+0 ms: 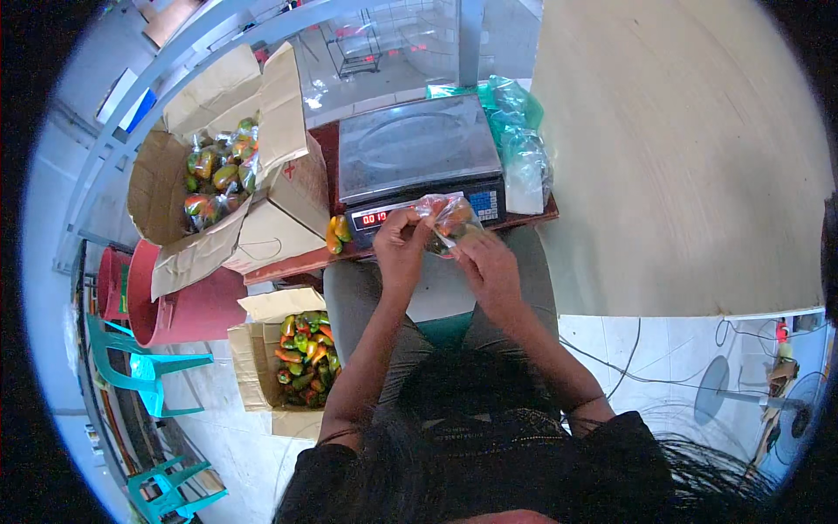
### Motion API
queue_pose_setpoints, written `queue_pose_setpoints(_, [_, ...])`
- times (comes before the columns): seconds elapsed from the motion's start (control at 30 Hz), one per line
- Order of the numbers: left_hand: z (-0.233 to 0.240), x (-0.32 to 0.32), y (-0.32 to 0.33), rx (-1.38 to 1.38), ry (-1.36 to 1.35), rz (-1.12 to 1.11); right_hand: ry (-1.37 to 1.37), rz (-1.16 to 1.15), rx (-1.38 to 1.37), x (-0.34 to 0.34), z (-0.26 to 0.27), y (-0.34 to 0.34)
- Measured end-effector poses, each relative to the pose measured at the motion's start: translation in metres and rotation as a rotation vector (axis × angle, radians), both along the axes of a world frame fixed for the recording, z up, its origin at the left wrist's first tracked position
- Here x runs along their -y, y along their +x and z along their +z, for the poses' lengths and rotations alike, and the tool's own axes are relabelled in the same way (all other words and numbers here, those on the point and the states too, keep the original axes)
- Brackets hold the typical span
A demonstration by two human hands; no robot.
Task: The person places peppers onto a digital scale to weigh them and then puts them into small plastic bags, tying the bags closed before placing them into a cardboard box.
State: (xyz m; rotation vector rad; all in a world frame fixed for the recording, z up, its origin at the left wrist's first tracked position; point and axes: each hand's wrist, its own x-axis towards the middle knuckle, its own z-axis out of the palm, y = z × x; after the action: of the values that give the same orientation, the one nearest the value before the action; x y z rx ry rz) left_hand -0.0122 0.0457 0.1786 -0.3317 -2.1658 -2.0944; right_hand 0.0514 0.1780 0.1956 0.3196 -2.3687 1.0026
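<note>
Both hands grip a clear plastic bag (452, 221) of red and green peppers, held in front of a digital scale (419, 147). My left hand (402, 245) pinches the bag's upper left side. At its lower right, my right hand (488, 265) has its fingers closed on the plastic. Nothing lies on the scale's metal plate, and its red display (375, 218) is lit. Two yellow-orange peppers (338, 233) lie beside the scale's left front corner. Further left, an open cardboard box (281, 209) holds several bagged peppers (219, 167).
Loose peppers (306, 354) fill a carton (255, 373) on the floor. Clear and green plastic bags (517, 124) lie right of the scale. A large beige board (668, 164) spans the right side. Left are a red bin (196, 308) and teal chairs (150, 373); a fan (795, 419) stands lower right.
</note>
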Motion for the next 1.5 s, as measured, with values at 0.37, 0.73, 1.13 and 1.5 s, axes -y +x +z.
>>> queue_pose_setpoints(0.37, [0.047, 0.003, 0.031, -0.158, -0.207, -0.079, -0.414, 0.356, 0.242, -0.028, 0.035, -0.038])
queue_pose_setpoints(0.73, [0.073, 0.000, 0.026, -0.061, -0.122, -0.167, -1.182, 0.469, 0.599, -0.002, 0.013, -0.024])
queue_pose_setpoints(1.13, [-0.039, 0.002, -0.012, 0.172, -0.038, 0.259, -2.007, 0.377, 1.039, 0.052, -0.078, -0.022])
queue_pose_setpoints(1.5, [-0.026, -0.007, -0.008, -0.179, -0.358, 0.333, -1.867, 0.360, 0.863, 0.042, -0.050, -0.014])
